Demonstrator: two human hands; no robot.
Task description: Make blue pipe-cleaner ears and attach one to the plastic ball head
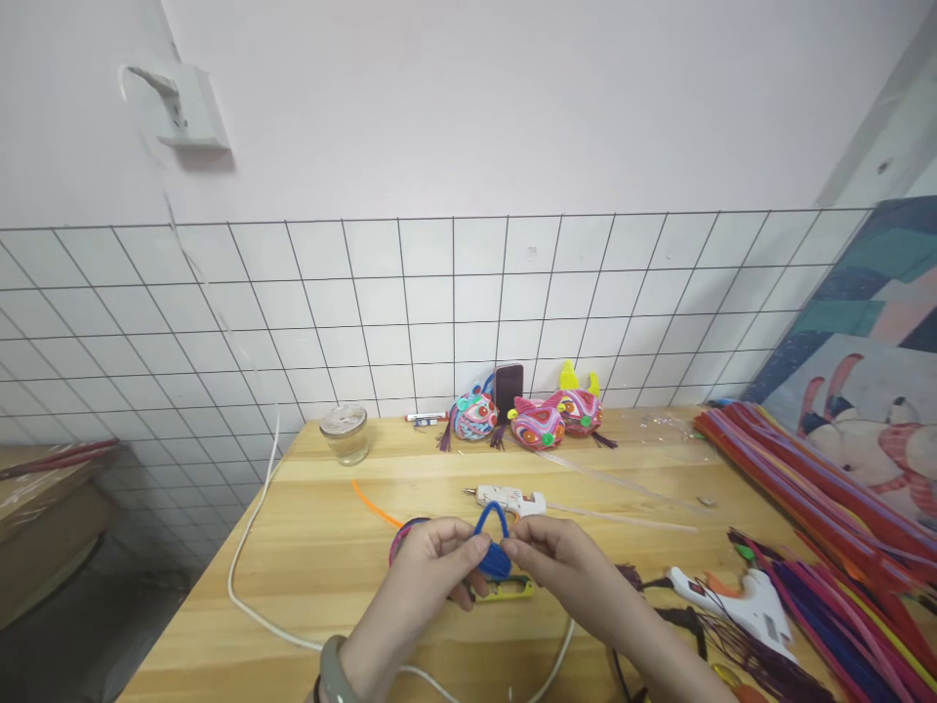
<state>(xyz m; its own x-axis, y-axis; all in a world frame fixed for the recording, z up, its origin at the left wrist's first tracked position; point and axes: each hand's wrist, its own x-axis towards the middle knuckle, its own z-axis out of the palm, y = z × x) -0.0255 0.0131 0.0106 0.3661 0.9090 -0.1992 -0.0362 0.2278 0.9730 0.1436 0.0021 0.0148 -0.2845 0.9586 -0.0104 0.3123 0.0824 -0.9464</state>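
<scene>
My left hand [450, 558] and my right hand [552, 552] meet over the middle of the table, each with thumb and fingers pinched. Between them is a blue pipe cleaner [495, 560], its lower part coiled into a flat oval and its upper part bent into a pointed loop. The left fingers grip its left side, the right fingertips its right side. Partly hidden behind my left hand lies a round, pink-and-purple coiled piece [399, 542] with an orange strip [375, 506] beside it. Below the blue piece shows a yellow-green tool [518, 589], mostly covered.
A white glue gun [505, 499] lies just beyond my hands, another [753, 605] to the right. Bundled pipe cleaners [791, 478] fill the right side. At the back stand coiled animal-like figures [538, 425], a phone [509, 389] and a glass jar [346, 437]. A white cable [253, 605] crosses the left.
</scene>
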